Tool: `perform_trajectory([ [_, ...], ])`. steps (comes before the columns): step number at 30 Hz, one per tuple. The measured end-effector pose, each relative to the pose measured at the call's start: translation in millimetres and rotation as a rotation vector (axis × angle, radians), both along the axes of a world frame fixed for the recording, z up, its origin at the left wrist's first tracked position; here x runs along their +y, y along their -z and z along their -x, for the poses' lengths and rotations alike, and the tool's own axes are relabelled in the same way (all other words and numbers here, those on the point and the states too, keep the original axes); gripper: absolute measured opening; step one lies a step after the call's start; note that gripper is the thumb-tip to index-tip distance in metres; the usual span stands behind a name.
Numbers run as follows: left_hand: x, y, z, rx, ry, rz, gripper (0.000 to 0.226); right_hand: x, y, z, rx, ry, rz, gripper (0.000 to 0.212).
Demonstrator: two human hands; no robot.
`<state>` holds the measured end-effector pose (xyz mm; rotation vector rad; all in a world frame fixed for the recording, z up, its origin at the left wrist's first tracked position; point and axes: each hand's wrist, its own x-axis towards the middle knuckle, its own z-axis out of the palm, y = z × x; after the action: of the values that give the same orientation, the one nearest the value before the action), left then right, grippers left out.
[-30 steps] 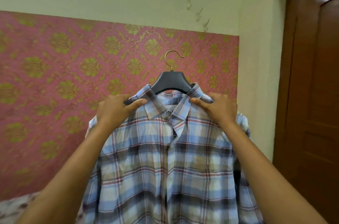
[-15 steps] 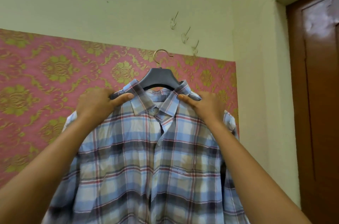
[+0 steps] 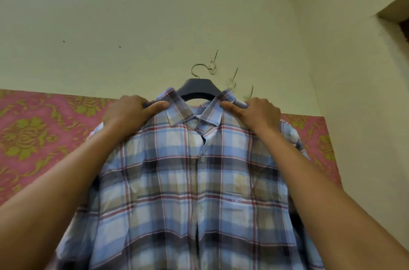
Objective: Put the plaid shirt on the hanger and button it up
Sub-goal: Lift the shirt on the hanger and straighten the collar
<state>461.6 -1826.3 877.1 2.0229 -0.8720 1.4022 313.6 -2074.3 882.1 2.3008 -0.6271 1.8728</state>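
Observation:
A blue, white and red plaid shirt (image 3: 188, 192) hangs on a dark hanger (image 3: 198, 89) with a metal hook, its front placket closed down the middle. My left hand (image 3: 130, 112) grips the shirt's left shoulder over the hanger arm, thumb lying along the collar. My right hand (image 3: 257, 112) grips the right shoulder the same way, thumb on the other collar point. I hold the shirt raised in front of the wall. The tip of the hanger's hook is level with the leftmost wall hook (image 3: 213, 66); whether they touch I cannot tell.
Three small wall hooks run in a slanted row on the cream wall, the other two at the right (image 3: 234, 77). Pink and gold wallpaper (image 3: 33, 137) covers the lower wall. A room corner and a door frame (image 3: 396, 17) stand to the right.
Both hands have lifted the shirt and hanger upward, bringing the hanger's hook up to the level of the wall hooks. My view has tilted up, so the door has left the frame.

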Motion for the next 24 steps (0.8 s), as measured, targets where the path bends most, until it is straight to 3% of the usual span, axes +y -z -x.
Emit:
perform_trajectory([
  [11,-41.6,-81.2,-35.7,-0.079,-0.219,0.134,0.09,-40.1,-62.1,-64.0,-0.071,-0.064,-0.068,0.076],
  [24,-66.8,-138.4,-59.8,-0.166,-0.16,0.173,0.088,-62.6,-106.9,-89.5,-0.194,-0.051,-0.041,0.076],
])
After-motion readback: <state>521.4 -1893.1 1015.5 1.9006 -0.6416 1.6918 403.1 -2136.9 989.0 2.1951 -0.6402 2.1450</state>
